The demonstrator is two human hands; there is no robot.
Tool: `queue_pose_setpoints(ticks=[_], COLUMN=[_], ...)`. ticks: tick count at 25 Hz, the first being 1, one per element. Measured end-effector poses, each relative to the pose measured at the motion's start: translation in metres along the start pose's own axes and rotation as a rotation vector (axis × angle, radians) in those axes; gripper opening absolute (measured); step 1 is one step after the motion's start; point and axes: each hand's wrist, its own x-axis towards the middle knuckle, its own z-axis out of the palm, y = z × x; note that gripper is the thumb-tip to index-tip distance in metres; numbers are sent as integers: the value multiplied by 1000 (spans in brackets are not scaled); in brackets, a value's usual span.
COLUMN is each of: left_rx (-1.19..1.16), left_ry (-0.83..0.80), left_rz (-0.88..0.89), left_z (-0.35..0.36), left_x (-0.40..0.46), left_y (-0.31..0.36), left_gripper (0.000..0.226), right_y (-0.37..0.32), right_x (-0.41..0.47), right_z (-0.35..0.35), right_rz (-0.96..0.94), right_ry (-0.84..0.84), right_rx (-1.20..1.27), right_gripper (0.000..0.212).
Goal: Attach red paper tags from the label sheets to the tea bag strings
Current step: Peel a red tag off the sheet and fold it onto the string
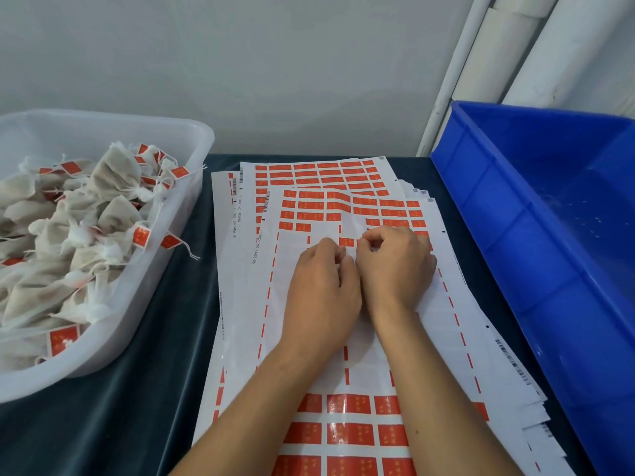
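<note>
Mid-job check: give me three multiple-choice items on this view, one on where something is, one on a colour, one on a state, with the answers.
1. Where do the tagged tea bags lie?
A. In the clear tub on the left
B. In the blue crate
C. On the label sheets

2. What colour are the tags on the sheets?
A. Green
B. Red
C. Yellow

3. What are the two hands doing?
A. Resting flat in the crate
B. Lifting the tub
C. Working with curled fingers at the top sheet's middle

Answers: 1 A, the bags fill the tub. 2 B, every printed tag is red. 3 C, the left hand and right hand meet there, fingertips together; what they pinch is hidden.
</note>
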Motion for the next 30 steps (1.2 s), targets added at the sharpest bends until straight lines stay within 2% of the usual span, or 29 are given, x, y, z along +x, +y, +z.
queue_pose_setpoints(ticks=[5, 10, 14, 24, 30], left_rx=[-118, -332, -333, -363, -378], left_ry=[24, 162, 287, 292, 290], left_rz=[-17, -44, -89, -145, -138], left_z=[-3, -10, -15, -14, -15], left_x=[-1, 1, 6, 7, 7], left_y=[2, 4, 2, 0, 0], left_gripper=[16, 14, 13, 12, 13], right_y=[1, 1, 1, -2, -2], right_x=[1, -2, -5, -9, -10], right_z=[1, 5, 5, -3, -3], right_rz=[-75, -155, -202, -182, -253], right_ry=[-25, -9, 7, 62, 68], right_rx=[-29, -59, -36, 275, 200], right_gripper=[17, 17, 20, 26, 28])
